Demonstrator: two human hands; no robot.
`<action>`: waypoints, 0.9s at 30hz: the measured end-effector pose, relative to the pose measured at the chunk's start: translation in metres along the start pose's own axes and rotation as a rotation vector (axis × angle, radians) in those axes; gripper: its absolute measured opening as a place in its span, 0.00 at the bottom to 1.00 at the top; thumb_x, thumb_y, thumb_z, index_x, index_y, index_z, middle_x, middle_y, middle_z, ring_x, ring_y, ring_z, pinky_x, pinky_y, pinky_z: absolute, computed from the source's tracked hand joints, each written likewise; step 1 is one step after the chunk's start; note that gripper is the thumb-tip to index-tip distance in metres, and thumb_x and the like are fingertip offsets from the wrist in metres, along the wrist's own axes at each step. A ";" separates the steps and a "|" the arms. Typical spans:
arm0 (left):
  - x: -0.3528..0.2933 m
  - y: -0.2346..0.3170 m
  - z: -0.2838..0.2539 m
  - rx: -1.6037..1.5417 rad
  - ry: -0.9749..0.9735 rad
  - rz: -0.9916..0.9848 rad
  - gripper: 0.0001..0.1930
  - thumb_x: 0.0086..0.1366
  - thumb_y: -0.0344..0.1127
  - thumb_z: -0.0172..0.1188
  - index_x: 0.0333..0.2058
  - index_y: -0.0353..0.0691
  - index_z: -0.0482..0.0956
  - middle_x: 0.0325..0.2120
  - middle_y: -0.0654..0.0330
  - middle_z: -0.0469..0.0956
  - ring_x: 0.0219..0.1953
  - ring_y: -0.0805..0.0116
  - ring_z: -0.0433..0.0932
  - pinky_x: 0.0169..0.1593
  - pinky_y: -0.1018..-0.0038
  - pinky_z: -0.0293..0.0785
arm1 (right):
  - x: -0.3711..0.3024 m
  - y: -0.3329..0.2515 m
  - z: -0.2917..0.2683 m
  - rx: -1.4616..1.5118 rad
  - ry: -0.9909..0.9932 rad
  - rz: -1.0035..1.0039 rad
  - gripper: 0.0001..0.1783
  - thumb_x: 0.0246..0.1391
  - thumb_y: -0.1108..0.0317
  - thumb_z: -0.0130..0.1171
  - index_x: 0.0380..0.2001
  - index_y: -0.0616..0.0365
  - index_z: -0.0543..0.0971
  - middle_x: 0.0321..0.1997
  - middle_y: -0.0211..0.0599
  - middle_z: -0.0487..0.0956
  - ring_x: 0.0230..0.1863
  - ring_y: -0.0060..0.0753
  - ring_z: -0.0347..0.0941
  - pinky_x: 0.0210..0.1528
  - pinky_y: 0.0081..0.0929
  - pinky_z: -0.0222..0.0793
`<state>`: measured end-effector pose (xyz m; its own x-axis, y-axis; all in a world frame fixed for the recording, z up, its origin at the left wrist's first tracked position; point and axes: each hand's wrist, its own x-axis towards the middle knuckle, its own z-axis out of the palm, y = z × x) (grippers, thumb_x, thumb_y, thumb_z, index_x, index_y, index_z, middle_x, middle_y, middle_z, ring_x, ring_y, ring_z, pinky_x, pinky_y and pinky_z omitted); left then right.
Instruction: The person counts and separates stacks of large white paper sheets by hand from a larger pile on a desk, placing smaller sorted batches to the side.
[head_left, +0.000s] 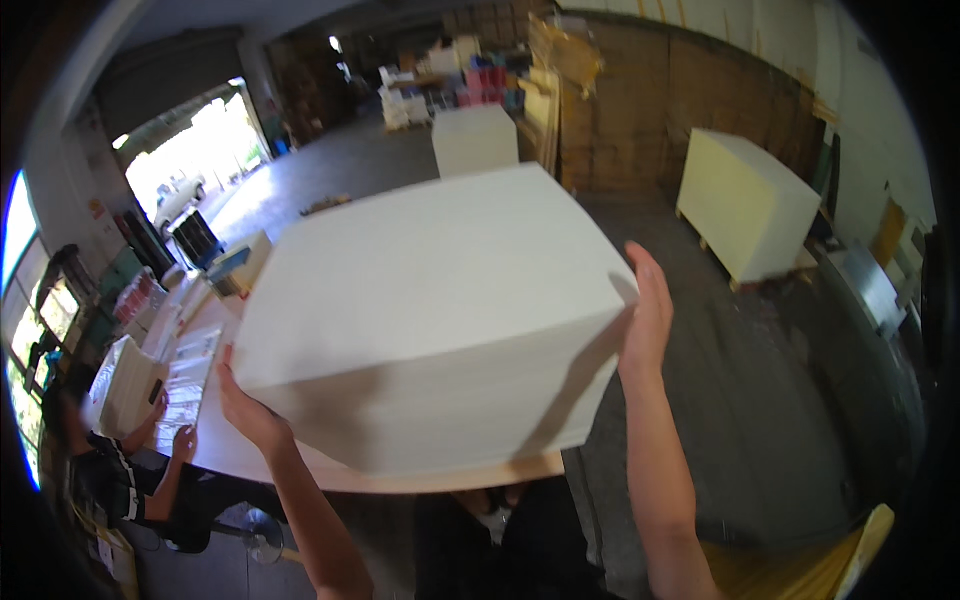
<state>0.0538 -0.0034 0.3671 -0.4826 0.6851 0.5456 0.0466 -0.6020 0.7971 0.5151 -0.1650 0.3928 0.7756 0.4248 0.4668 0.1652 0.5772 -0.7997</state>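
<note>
table (pixel 228 442) partly hidden — white block (pixel 430 280) covering it, forearms (pixel 665 480) cut off below, vehicle (pixel 180 200) outside blurred by glare

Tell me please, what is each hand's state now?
Left hand: open, at the left side of the white stack.
Right hand: open, at its right side.

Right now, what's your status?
Left hand at near left corner of white block; right hand, near right corner. Block on table. Co-worker left, clear of block.

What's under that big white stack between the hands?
A table: its front edge and left part show. Whatever lies directly beneath the stack is covered, so I can't tell.
</note>
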 end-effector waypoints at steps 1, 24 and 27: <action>0.001 -0.004 -0.009 0.154 0.033 0.116 0.24 0.82 0.41 0.43 0.63 0.29 0.77 0.54 0.50 0.82 0.56 0.61 0.80 0.63 0.66 0.73 | -0.002 0.005 0.007 -0.049 -0.026 -0.011 0.24 0.76 0.59 0.48 0.63 0.64 0.79 0.67 0.40 0.78 0.65 0.31 0.72 0.70 0.28 0.61; -0.061 0.147 0.203 0.394 -1.372 0.404 0.06 0.70 0.34 0.64 0.40 0.39 0.86 0.26 0.62 0.80 0.27 0.72 0.75 0.35 0.74 0.75 | 0.039 -0.096 -0.019 -1.176 -0.574 -0.092 0.34 0.67 0.44 0.62 0.18 0.64 0.75 0.16 0.48 0.72 0.21 0.45 0.71 0.28 0.42 0.66; -0.059 0.143 0.201 0.325 -1.330 0.369 0.06 0.69 0.33 0.64 0.41 0.38 0.86 0.29 0.61 0.81 0.30 0.69 0.78 0.37 0.74 0.76 | 0.053 -0.131 0.005 -0.893 -0.561 0.157 0.32 0.68 0.45 0.62 0.21 0.65 0.75 0.16 0.43 0.73 0.22 0.38 0.75 0.29 0.42 0.68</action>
<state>0.2649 -0.0476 0.5012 0.7638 0.4905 0.4195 0.2711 -0.8337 0.4811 0.5312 -0.2147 0.5238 0.4736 0.8416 0.2597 0.6512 -0.1361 -0.7466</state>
